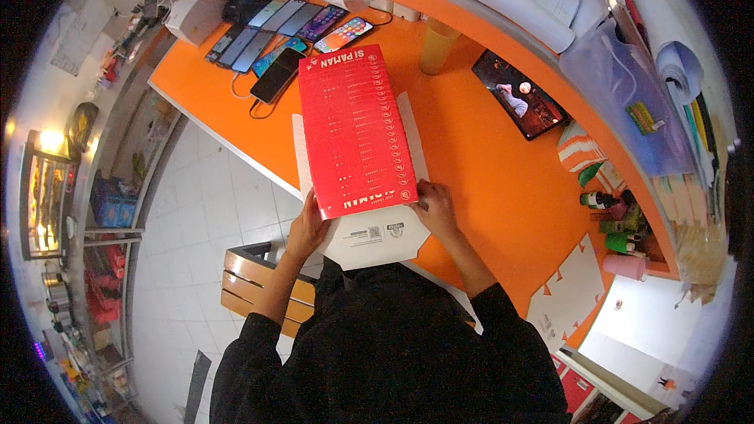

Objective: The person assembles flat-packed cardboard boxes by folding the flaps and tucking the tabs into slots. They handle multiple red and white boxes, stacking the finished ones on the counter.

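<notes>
The orange tabletop [487,165] carries a long stack of flat red cartons [355,129] lying on a white unfolded carton sheet [375,237] at its near edge, with a row of phones [275,31] beyond it. The left hand [308,224] has its grip closed on the stack's near left corner. The right hand [434,202] presses the near right corner, fingers curled against the edge.

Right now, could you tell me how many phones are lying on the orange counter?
About 8 phones, all at the counter's far left: roughly six fanned in a row by the white printer, two nearer the red cartons. Overlaps may hide more.
</notes>
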`<state>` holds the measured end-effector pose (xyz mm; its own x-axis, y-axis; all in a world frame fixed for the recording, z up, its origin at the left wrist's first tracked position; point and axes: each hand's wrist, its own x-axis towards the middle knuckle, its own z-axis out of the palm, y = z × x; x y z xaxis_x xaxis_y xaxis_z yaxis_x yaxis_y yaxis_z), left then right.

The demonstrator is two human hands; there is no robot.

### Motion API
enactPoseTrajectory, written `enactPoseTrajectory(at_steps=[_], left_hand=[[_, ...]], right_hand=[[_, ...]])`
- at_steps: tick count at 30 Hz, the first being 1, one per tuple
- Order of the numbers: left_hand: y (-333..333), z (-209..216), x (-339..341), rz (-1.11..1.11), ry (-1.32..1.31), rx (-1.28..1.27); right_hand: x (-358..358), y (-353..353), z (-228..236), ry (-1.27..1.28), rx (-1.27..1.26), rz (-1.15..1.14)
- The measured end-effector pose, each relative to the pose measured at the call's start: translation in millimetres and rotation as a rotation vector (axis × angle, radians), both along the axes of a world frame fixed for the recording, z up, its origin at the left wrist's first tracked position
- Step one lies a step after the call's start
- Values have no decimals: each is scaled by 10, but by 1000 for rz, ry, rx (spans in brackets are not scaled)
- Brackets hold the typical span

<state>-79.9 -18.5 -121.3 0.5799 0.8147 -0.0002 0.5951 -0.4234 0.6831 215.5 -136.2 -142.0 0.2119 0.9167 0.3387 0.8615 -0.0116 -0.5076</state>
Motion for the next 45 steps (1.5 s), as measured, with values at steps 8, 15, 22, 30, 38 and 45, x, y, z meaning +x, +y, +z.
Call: enactPoseTrajectory(at_steps=[8, 15, 22, 30, 38, 45], left_hand=[[40, -58, 44, 52, 63, 8], [202, 665, 100, -83, -319, 354], [366, 896, 159, -316, -240, 280], [426, 870, 147, -314, -236, 322], [266, 1236, 490, -305, -63, 571], [-384, 1217, 1434, -710, -137, 552]], right_hand=[[-24, 113, -23, 96, -36, -153], [137, 142, 810, 444, 20, 155], [237, 263, 944, 350, -66, 369], [215, 288, 799, 362, 12, 344], [250, -403, 800, 331, 127, -113], [518, -2909, 483, -126, -85, -901]])
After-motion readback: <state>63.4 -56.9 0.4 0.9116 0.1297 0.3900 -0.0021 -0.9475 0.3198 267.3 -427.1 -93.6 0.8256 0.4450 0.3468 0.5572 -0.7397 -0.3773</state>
